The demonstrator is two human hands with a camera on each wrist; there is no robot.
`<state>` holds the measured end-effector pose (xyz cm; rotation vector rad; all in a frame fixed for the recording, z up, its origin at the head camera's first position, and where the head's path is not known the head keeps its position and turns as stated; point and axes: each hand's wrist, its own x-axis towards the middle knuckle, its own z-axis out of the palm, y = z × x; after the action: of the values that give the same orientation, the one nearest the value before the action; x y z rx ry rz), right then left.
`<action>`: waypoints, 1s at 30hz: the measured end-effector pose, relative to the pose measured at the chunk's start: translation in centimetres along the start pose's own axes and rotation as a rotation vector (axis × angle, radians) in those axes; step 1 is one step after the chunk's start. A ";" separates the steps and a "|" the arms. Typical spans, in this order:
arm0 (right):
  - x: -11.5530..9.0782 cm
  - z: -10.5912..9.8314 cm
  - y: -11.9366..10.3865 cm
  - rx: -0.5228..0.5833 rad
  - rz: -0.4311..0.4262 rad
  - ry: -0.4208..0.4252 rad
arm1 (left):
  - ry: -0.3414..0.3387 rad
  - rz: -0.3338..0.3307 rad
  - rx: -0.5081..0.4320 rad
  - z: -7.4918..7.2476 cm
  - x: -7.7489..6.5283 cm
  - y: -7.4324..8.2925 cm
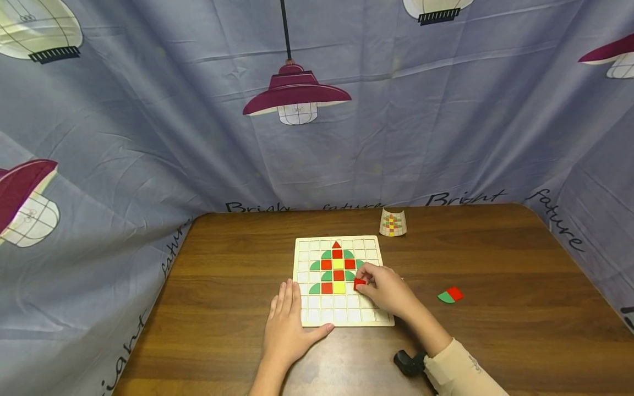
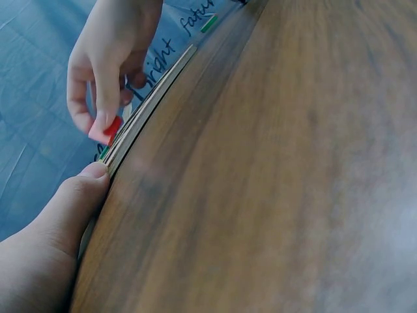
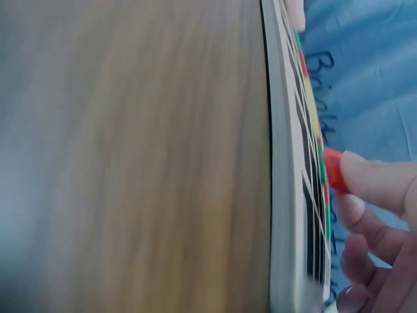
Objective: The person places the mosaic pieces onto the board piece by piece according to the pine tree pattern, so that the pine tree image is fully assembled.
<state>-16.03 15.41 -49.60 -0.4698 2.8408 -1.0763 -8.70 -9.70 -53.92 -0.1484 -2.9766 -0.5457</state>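
Observation:
A pale square grid board (image 1: 342, 315) lies on the table, partly covered by a tree-like pattern of flat tiles. A red triangle tile (image 1: 336, 245) tops the pattern, above red squares, yellow squares and green quarter-circles. Between thumb and fingers my right hand (image 1: 388, 289) pinches a red square tile (image 1: 359, 282), close over the board's right part, beside the lower yellow tile (image 1: 339, 287). In the left wrist view that tile (image 2: 104, 132) is tilted. My left hand (image 1: 286, 333) rests at the board's lower left corner, fingers straight along the left edge, thumb on the near edge.
Right of the board, a loose red square (image 1: 454, 293) and a green quarter-circle (image 1: 446, 297) lie together on the wooden table (image 1: 223, 308). A curved pattern card (image 1: 393, 223) stands behind the board. A black device (image 1: 409, 363) sits at my right wrist. Printed curtain (image 1: 322, 165) surrounds the table.

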 end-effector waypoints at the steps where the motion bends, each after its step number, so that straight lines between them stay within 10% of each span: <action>1: 0.1 0.3 -0.2 -0.004 -0.003 -0.004 | -0.001 0.001 -0.002 0.0 0.0 0.0; 30: 0.4 2.1 -0.6 -0.085 -0.066 0.044 | -0.012 0.000 -0.002 -0.2 0.1 0.0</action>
<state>-15.86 13.56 -50.76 -0.5560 2.9382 -0.9914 -8.73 -9.73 -53.70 -0.1527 -2.9874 -0.5503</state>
